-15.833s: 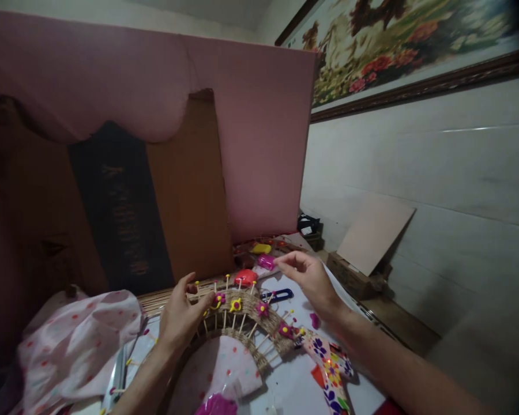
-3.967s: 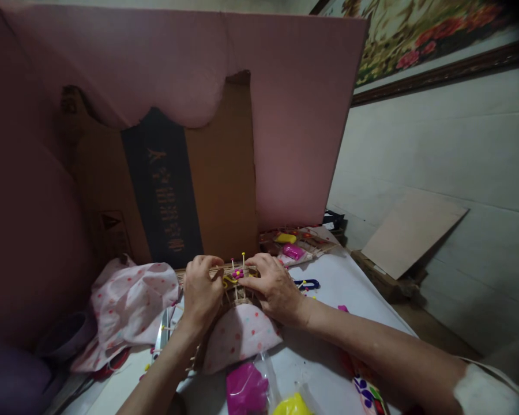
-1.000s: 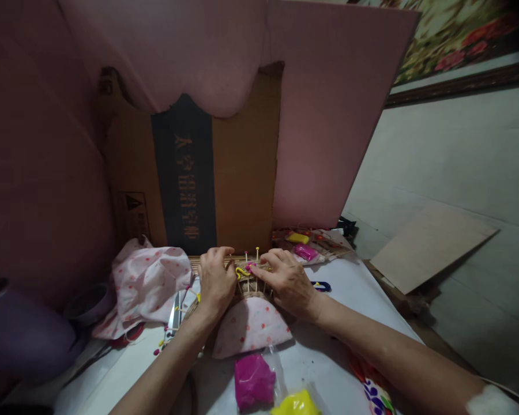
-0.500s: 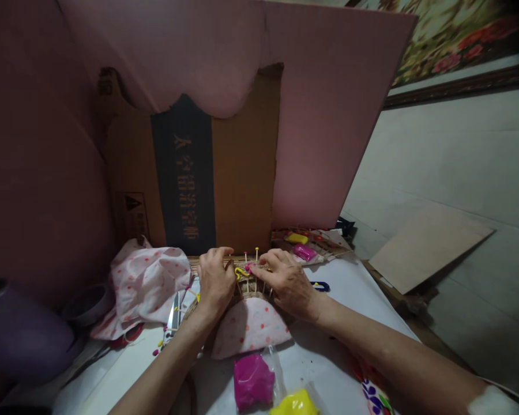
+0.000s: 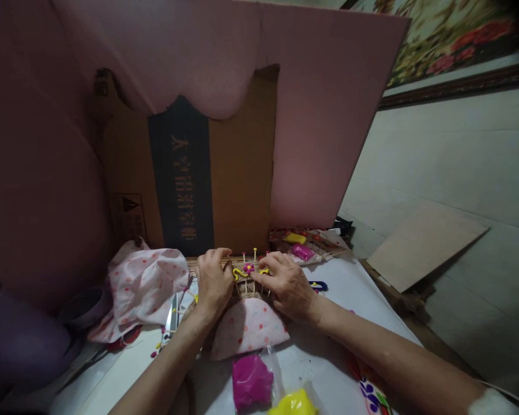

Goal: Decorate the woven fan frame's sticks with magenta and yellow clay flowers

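A brown twine-woven piece (image 5: 244, 287) with pale sticks and pins stands in front of me, a half-round of pink dotted fabric (image 5: 251, 328) on its near side. Its band carries a magenta clay flower (image 5: 248, 268) with a yellow centre and a curled yellow clay strip (image 5: 239, 275). My left hand (image 5: 214, 282) is closed on the left side of the woven piece, its fingertips partly hidden. My right hand (image 5: 288, 288) grips the right side with bent fingers, thumb and forefinger around another small yellow bit (image 5: 264, 271), just right of the flower.
Bagged magenta clay (image 5: 253, 381) and yellow clay (image 5: 294, 402) lie in front. Crumpled dotted cloth (image 5: 147, 282) and scissors (image 5: 172, 314) are at left. A cardboard box piece (image 5: 242, 184) stands behind. More clay packets (image 5: 301, 252) and a blue-handled tool (image 5: 319, 286) lie at right.
My right fingertips have drawn back slightly to the right off the magenta flower, so its yellow centre shows. My left hand stays in place. The view has shifted slightly.
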